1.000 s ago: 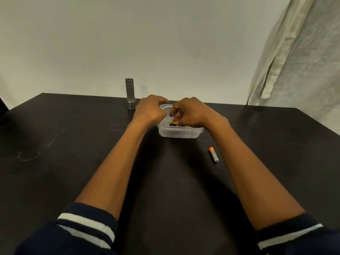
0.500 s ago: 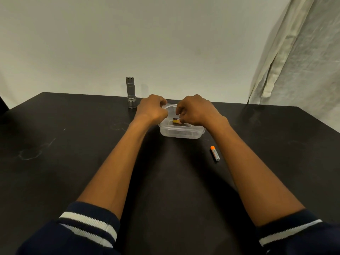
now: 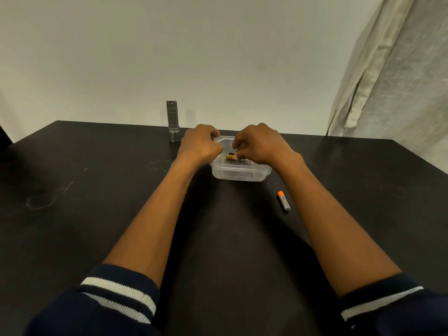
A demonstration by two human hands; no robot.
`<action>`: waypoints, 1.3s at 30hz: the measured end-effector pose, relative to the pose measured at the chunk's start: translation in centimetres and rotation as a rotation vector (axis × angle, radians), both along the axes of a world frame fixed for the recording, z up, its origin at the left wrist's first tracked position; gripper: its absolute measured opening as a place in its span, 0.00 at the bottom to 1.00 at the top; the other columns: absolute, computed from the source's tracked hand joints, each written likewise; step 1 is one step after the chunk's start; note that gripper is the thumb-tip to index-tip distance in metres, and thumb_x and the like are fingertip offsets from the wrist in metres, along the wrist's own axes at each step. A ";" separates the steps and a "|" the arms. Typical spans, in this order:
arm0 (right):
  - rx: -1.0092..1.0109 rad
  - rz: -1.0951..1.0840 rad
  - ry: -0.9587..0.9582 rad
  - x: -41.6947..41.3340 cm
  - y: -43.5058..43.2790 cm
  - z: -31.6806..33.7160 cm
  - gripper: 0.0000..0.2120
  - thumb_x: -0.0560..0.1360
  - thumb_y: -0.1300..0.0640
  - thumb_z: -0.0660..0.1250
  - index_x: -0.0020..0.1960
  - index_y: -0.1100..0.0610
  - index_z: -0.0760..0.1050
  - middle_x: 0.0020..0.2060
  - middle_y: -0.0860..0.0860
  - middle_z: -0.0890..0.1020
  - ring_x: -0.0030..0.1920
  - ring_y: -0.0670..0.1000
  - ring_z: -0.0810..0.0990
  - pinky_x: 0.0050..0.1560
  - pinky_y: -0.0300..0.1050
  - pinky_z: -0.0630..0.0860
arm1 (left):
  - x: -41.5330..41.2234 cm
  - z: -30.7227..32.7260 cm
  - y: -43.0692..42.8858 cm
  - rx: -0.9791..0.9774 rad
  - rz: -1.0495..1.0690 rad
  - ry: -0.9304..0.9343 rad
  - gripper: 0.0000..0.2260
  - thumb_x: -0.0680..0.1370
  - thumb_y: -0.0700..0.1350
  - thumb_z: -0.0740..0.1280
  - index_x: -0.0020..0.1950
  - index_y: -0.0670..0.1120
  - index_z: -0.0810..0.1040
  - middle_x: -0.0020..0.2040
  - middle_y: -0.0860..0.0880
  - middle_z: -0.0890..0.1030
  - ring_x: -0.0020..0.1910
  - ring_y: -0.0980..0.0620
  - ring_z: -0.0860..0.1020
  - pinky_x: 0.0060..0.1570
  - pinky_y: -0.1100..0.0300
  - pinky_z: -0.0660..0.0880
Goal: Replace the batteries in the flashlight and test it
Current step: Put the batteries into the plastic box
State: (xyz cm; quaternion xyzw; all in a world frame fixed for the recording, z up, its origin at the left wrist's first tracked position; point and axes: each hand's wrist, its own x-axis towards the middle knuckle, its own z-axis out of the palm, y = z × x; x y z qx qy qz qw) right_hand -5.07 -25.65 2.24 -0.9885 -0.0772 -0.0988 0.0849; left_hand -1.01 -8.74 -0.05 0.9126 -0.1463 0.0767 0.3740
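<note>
A grey metal flashlight [image 3: 173,121] stands upright near the table's far edge. To its right sits a clear plastic container [image 3: 238,172]. My left hand [image 3: 201,143] grips the container's left rim with curled fingers. My right hand [image 3: 259,144] reaches into the container and pinches a black and gold battery [image 3: 230,157] lying inside it. Part of that battery is hidden by my fingers. An orange-tipped silver battery [image 3: 283,200] lies on the table to the right of the container, beside my right forearm.
The black table [image 3: 97,202] spreads wide on both sides of my arms. A pale wall rises behind its far edge. A light curtain [image 3: 392,73] hangs at the back right.
My right hand has shifted slightly inside the container and its fingertips have closed on the black and gold battery, which now lies flatter. My left hand stays on the rim.
</note>
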 end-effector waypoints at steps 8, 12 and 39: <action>0.236 -0.027 -0.068 -1.2 -1.7 2.4 0.14 0.74 0.68 0.71 0.56 0.56 0.85 0.47 0.51 0.87 0.46 0.47 0.84 0.55 0.42 0.80 | -0.4 -0.2 -0.1 -0.005 0.033 -0.016 0.20 0.75 0.40 0.71 0.68 0.47 0.78 0.64 0.46 0.81 0.60 0.47 0.79 0.60 0.52 0.77; 0.232 -0.116 0.026 -3.5 -2.9 3.7 0.06 0.73 0.63 0.76 0.48 0.55 0.84 0.43 0.49 0.84 0.42 0.46 0.81 0.46 0.41 0.77 | -0.7 -0.2 -0.1 -0.005 0.065 -0.009 0.20 0.75 0.41 0.70 0.67 0.50 0.78 0.62 0.48 0.82 0.59 0.46 0.79 0.59 0.49 0.78; 0.061 -0.035 0.066 -4.1 1.6 4.8 0.10 0.74 0.59 0.75 0.55 0.52 0.85 0.52 0.51 0.85 0.51 0.50 0.82 0.52 0.45 0.81 | -0.9 -0.3 0.1 -0.040 0.076 0.028 0.20 0.76 0.42 0.70 0.68 0.50 0.77 0.63 0.47 0.81 0.59 0.45 0.79 0.60 0.47 0.79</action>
